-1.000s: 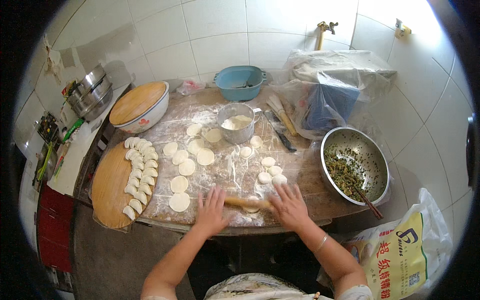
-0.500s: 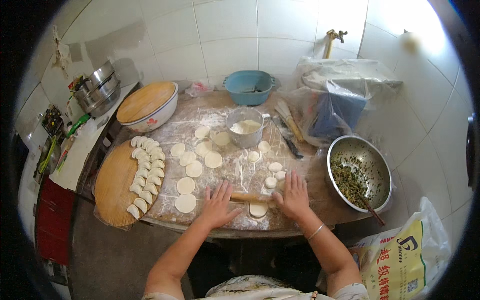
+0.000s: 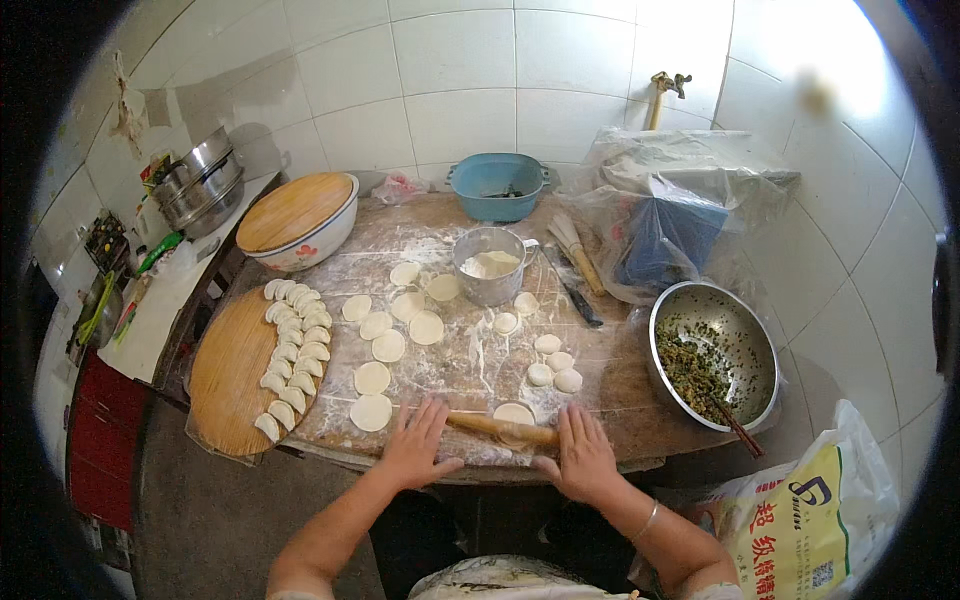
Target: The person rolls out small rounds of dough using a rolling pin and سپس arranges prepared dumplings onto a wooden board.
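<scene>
Two sets of outstretched, uncurled fingers (image 3: 432, 418) lie over opposite ends of the rolling pin (image 3: 500, 428)

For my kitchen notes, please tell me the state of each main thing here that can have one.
Rolling pin: across a dough round
Left hand: open, on rolling pin
Right hand: open, on rolling pin
Dumplings: folded, in rows
Wrappers: rolled flat
Steel bowl: partly filled
Metal cup: holding flour
Patterned bowl: covered by board
</scene>
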Available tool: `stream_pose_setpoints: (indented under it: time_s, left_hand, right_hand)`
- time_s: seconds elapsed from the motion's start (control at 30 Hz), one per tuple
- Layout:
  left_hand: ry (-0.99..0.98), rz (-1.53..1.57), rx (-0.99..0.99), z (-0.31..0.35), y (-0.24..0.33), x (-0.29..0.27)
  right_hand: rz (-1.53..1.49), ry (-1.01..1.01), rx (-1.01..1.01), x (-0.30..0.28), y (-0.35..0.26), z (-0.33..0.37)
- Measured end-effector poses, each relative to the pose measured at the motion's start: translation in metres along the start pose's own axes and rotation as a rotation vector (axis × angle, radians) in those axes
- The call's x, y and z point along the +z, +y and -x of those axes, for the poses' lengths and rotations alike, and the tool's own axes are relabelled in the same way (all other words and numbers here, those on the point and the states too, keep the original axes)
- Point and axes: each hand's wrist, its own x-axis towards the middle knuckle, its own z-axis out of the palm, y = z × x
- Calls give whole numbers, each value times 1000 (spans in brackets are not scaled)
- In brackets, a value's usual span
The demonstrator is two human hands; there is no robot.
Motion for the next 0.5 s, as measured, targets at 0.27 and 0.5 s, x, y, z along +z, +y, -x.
stream_pose_setpoints:
  time_s: [0.27,0.5]
  left_hand:
    - [132,22,7,-64,5,8]
    - [155,24,97,9,9,19]
  right_hand:
    - [-143,193,265,9,19,-69]
    - [3,25,42,3,-11,21]
